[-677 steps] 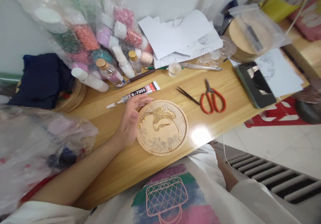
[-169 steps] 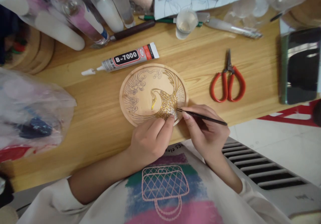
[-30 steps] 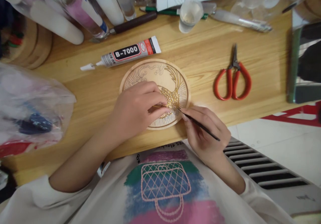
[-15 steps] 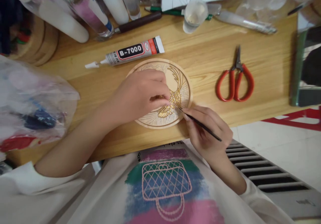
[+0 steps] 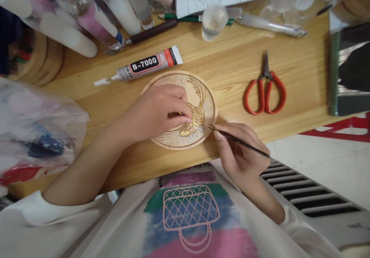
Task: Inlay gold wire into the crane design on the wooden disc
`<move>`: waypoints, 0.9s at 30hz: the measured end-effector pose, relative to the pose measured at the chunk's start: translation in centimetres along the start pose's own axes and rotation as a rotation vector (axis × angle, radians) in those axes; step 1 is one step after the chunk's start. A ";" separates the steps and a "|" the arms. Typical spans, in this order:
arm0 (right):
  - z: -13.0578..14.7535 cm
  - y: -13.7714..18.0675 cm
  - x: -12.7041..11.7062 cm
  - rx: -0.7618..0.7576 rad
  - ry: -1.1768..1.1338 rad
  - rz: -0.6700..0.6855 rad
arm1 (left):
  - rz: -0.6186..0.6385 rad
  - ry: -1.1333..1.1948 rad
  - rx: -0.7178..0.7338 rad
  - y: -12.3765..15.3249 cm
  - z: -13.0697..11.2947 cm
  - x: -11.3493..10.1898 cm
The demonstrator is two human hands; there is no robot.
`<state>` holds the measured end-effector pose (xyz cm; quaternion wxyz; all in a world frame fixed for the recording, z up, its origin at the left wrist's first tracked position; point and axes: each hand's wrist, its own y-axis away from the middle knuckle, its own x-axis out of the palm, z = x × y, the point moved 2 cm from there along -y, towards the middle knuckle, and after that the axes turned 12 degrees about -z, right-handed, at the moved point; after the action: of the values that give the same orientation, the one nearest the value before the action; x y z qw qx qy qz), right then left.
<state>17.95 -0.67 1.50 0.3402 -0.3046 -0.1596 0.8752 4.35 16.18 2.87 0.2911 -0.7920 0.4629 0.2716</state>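
A round wooden plaque (image 5: 214, 113) lies on the table, with a drawn bird partly outlined in raised gold lines (image 5: 196, 115). Over its left side rests my left hand (image 5: 164, 109), thumb and forefinger pinched together. A short glint of gold wire (image 5: 180, 113) shows between those fingers; the rest of it is hidden. My right hand (image 5: 241, 146) grips thin dark tweezers (image 5: 245, 144) at the plaque's lower right edge. Their slim tips point left over the drawing, close to the gold lines and a little apart from my left fingertips.
Behind the plaque lies a B-7000 glue tube (image 5: 147, 63). Red-handled pliers (image 5: 265, 92) sit to the right, near a dark-screened device (image 5: 352, 69). A small plastic cup (image 5: 214, 21), pens and bottles (image 5: 98, 23) line the back. A plastic bag (image 5: 43, 127) is at left.
The tweezers' tips have drawn slightly back to the right from the gold lines, and the tweezers lie flatter. My left hand keeps its pinch. The whole view has shifted a little.
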 end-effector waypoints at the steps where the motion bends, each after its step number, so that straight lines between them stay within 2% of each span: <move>1: 0.1 0.1 0.0 0.010 -0.009 0.008 | -0.004 0.001 0.004 0.0 0.0 0.0; 11: 0.7 0.3 0.8 0.080 0.065 -0.008 | 0.014 -0.011 -0.021 0.0 -0.1 0.1; 27: 0.8 0.6 1.2 0.056 0.113 -0.040 | 0.011 -0.030 -0.009 0.0 -0.2 0.1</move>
<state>16.47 -0.27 1.29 0.3745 -0.3408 -0.1216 0.8537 4.42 16.01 2.94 0.2929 -0.7866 0.4615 0.2873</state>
